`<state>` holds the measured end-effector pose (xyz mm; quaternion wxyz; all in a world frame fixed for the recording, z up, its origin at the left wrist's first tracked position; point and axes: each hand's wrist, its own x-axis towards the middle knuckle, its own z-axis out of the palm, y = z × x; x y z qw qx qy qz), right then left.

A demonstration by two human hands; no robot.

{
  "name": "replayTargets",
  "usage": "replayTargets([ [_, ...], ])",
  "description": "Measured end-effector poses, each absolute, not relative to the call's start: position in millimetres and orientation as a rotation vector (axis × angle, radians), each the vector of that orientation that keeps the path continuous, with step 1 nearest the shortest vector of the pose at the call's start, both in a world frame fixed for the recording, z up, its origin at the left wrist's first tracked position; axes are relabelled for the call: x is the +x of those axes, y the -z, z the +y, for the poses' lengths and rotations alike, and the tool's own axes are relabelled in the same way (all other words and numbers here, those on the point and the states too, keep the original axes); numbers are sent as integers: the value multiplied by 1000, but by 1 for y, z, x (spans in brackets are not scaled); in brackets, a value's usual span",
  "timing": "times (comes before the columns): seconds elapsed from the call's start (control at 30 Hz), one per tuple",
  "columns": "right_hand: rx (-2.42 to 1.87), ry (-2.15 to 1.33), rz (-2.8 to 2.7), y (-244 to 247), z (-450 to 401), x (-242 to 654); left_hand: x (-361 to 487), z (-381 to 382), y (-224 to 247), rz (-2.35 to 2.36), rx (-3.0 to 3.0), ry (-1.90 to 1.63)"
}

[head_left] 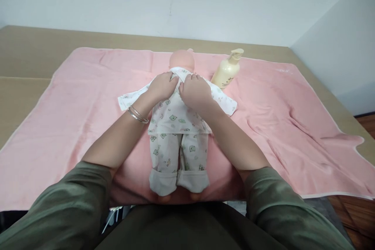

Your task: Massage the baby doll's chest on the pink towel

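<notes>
The doll (182, 59) lies at the middle of the pink towel (88, 125), feet at the near edge; the trousers (164, 156) are already on, cuffs folded up; the shirt (175, 119) covers the trunk, sleeves spread — the neck part seems unfinished, its fastening I cannot tell; there the left hand (165, 86) and right hand (197, 90) both pinch cloth, backs upward, forearms slanting inward; the pump bottle (225, 72) is toward the far edge.

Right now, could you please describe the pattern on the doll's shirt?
The shirt is white with small scattered prints, some green, in the head view.
</notes>
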<state>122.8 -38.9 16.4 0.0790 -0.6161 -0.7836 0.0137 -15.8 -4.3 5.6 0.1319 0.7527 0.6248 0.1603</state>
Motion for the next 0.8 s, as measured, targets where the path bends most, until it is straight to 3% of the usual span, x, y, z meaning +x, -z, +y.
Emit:
replayTargets([
  [0.33, -1775, -404, -2241, -16, -7, 151, 3, -37, -25, 1889, 2365, -190],
  [0.47, -1838, -301, -2263, -15, -11, 143, 1, -35, -26, 1885, 2342, -187],
  [0.8, -1839, -40, -2353, -16, -42, 121, -11, -1, 4, 1833, 2128, -557],
])
